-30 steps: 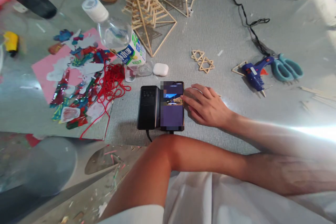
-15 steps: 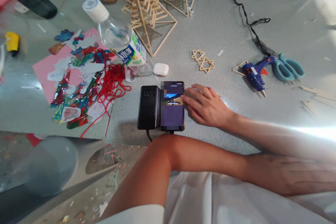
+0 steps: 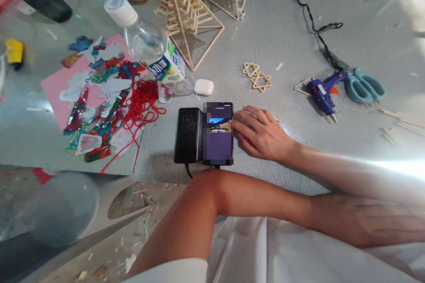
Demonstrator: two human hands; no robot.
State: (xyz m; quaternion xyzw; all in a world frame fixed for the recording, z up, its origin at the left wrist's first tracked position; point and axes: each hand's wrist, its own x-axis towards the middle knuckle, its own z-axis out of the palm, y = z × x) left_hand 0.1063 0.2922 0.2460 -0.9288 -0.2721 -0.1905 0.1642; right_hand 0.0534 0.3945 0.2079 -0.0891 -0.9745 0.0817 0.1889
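My right hand [image 3: 264,135] lies flat on the grey floor mat [image 3: 285,40], fingers stretched out, and holds nothing. Its fingertips touch the right edge of a lit phone [image 3: 217,135]. A black power bank [image 3: 188,135] lies against the phone's left side, with a cable coming out at the near end. A white earbud case [image 3: 203,87] sits just beyond them. My left hand is out of view. My bent bare leg [image 3: 232,199] crosses the foreground in front of the phone.
Two flat stick stars [image 3: 256,76] lie beyond my hand. A blue glue gun [image 3: 320,93] and teal scissors [image 3: 363,85] lie at the right with a black cable [image 3: 308,13]. Stick pyramids [image 3: 186,13], a water bottle [image 3: 142,40], red string [image 3: 142,101] and coloured scraps on pink paper [image 3: 53,84] are to the left.
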